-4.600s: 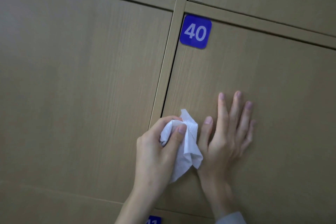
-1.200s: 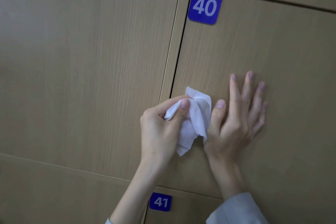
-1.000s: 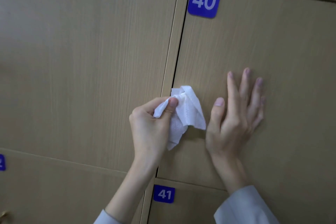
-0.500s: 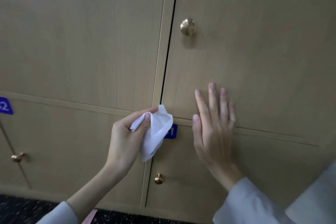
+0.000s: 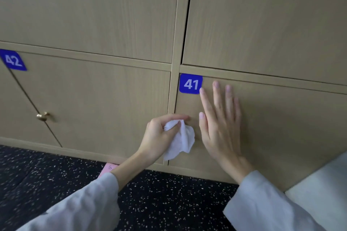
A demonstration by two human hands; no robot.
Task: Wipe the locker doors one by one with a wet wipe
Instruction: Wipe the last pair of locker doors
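Light wooden locker doors fill the view. The bottom-row door (image 5: 281, 127) carries a blue label 41 (image 5: 191, 83) at its upper left corner. My left hand (image 5: 161, 137) grips a crumpled white wet wipe (image 5: 181, 141) against the left edge of this door. My right hand (image 5: 219, 124) lies flat on the same door with straight fingers, just right of the wipe, its index fingertip at the label's edge. The door's knob is hidden behind my hands.
To the left is a second bottom door (image 5: 103, 107) with a blue label 42 (image 5: 13, 60) and a brass knob (image 5: 42, 116). The doors of the row above (image 5: 262, 20) are shut. Dark speckled floor (image 5: 56, 178) runs below; a pink slip (image 5: 108, 169) lies at the locker base.
My view and both hands have dropped from door 40 to door 41 in the bottom row. The left hand still grips the wipe; the right hand has settled flat on door 41.
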